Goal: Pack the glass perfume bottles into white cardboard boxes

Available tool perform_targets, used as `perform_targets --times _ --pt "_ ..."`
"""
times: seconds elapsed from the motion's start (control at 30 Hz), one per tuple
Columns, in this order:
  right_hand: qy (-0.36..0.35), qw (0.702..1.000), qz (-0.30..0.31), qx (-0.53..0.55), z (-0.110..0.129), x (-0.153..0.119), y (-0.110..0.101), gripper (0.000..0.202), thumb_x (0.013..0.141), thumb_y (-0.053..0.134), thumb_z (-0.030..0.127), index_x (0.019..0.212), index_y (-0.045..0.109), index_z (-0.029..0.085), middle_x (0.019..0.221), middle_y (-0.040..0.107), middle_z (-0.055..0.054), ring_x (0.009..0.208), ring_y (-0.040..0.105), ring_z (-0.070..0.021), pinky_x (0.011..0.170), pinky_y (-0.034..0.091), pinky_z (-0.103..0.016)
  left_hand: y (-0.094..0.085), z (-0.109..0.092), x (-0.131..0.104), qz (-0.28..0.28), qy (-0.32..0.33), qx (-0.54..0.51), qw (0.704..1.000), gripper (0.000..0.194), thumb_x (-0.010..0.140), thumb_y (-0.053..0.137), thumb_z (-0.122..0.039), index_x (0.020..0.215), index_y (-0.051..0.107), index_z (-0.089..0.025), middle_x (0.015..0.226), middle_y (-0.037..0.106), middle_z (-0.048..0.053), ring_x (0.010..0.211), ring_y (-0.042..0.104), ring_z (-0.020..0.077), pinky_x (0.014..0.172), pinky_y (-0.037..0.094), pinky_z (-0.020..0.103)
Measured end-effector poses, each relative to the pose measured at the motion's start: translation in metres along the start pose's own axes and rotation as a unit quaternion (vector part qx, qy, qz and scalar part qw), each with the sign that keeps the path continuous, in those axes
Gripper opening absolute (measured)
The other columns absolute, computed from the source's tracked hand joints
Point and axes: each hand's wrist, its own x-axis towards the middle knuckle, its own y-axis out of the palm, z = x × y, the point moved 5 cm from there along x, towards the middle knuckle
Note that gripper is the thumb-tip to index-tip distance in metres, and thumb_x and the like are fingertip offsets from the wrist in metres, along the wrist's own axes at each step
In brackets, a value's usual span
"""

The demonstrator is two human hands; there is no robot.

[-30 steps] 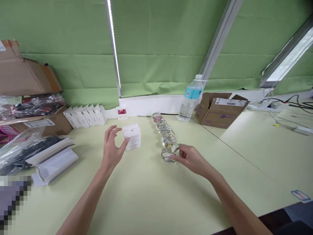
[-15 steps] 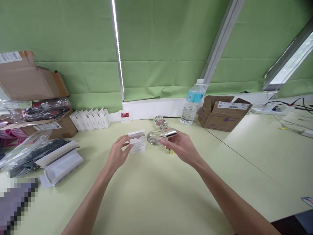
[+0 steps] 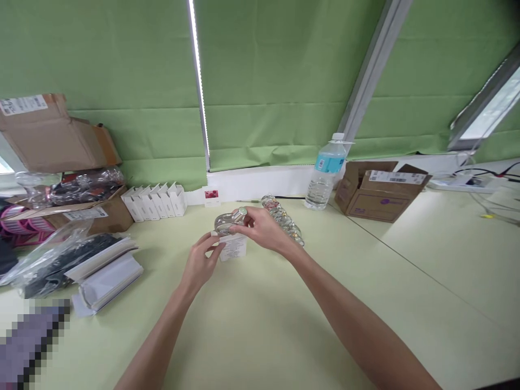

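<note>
My left hand (image 3: pixel 201 262) pinches the left side of a small white box (image 3: pixel 233 249) that stands upright on the table, printed text on its front. In my right hand (image 3: pixel 263 229) is a clear glass perfume bottle (image 3: pixel 222 223) with a shiny silver cap. The bottle lies tilted over the box's top, its glass end toward the left; whether it touches the box I cannot tell. Behind my right wrist lies a row of several clear glass bottles (image 3: pixel 286 221), partly covered by the arm.
Several white boxes (image 3: pixel 156 203) stand in a row at the back left, near a small card (image 3: pixel 212 197). Folded white cartons (image 3: pixel 109 279) and cardboard boxes (image 3: pixel 89 143) are at left. A water bottle (image 3: pixel 325 173) and an open cardboard box (image 3: pixel 376 203) stand at back right.
My right hand has moved left with the perfume bottle, from beside the white box to over its top. My left hand keeps its hold on the box.
</note>
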Motion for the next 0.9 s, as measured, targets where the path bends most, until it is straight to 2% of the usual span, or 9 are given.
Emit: perform_targets --times 0.17,0.3,0.47,0.7,0.8,0.9 --pt "0.009 0.998 0.061 -0.031 -0.012 0.004 -0.003 0.035 0.075 0.065 0.050 0.071 0.056 0.017 0.064 0.050 0.003 0.057 0.043 -0.0110 0.052 0.031 -0.024 0.002 -0.001 -0.001 0.014 -0.005 0.016 1.000 0.024 0.091 0.046 -0.034 0.105 0.062 -0.024 0.107 0.060 0.004 0.091 0.061 0.0147 0.079 0.059 0.031" --pt "0.012 0.997 0.059 -0.052 -0.011 0.005 -0.005 0.033 0.074 0.065 0.049 0.072 0.055 0.018 0.066 0.051 0.003 0.058 0.042 -0.0114 0.051 0.029 -0.024 0.004 0.001 -0.003 0.018 -0.015 0.038 0.999 0.024 0.090 0.046 -0.034 0.108 0.058 -0.024 0.111 0.060 0.005 0.096 0.061 0.0169 0.081 0.057 0.033" --pt "0.008 0.996 0.088 -0.014 -0.006 0.005 -0.003 0.026 0.076 0.064 0.043 0.086 0.058 0.019 0.068 0.052 0.003 0.059 0.042 -0.0116 0.053 0.030 -0.024 0.005 0.006 -0.005 0.014 -0.027 0.052 0.998 0.026 0.089 0.048 -0.035 0.111 0.053 -0.023 0.111 0.062 0.007 0.094 0.064 0.0182 0.081 0.056 0.036" --pt "0.025 0.994 0.100 -0.021 -0.002 0.006 -0.005 0.022 0.076 0.063 0.040 0.078 0.057 0.019 0.072 0.055 0.002 0.059 0.045 -0.0114 0.052 0.031 -0.024 0.005 0.007 -0.006 0.006 -0.030 0.065 0.997 0.027 0.088 0.050 -0.036 0.112 0.050 -0.024 0.111 0.063 0.006 0.088 0.065 0.0175 0.079 0.055 0.036" --pt "0.025 0.994 0.107 -0.026 -0.002 0.005 0.000 0.020 0.078 0.060 0.038 0.077 0.058 0.018 0.069 0.055 0.002 0.058 0.046 -0.0116 0.052 0.031 -0.024 0.005 0.006 -0.006 -0.001 -0.038 0.042 0.998 0.035 0.087 0.053 -0.036 0.118 0.044 -0.025 0.108 0.063 0.005 0.089 0.065 0.0169 0.079 0.056 0.035" --pt "0.022 0.992 0.120 -0.037 -0.004 0.004 0.008 0.021 0.081 0.056 0.037 0.072 0.057 0.017 0.068 0.056 0.001 0.057 0.046 -0.0114 0.051 0.030 -0.024 0.005 0.003 -0.005 0.001 -0.039 0.028 0.999 0.034 0.087 0.053 -0.036 0.118 0.045 -0.025 0.105 0.063 0.005 0.090 0.064 0.0168 0.080 0.056 0.035"
